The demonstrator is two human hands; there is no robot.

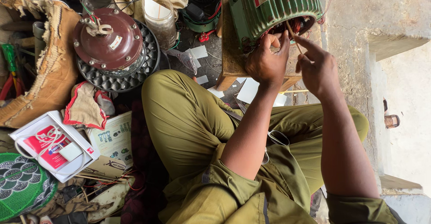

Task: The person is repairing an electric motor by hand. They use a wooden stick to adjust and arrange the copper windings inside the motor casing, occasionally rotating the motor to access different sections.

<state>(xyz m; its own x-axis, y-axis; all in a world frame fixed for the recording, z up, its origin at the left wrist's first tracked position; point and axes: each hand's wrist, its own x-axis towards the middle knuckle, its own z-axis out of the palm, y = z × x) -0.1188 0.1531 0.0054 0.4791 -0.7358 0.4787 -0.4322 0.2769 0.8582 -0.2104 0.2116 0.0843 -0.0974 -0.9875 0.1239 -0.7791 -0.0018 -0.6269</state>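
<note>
A rough grey concrete wall (359, 8) rises at the right, stepping down to a pale, sunlit floor (411, 116). Left, the dark ground (211, 53) lies crowded with workshop clutter in daylight.

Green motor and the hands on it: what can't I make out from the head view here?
- Green motor: top cut off by the upper frame edge.
- Windings inside its open end: mostly hidden by the left hand and the shadow.
- Thin stick in the right hand: its tip is lost in the opening.
- Left fingertips: curled out of sight against the motor.
</note>
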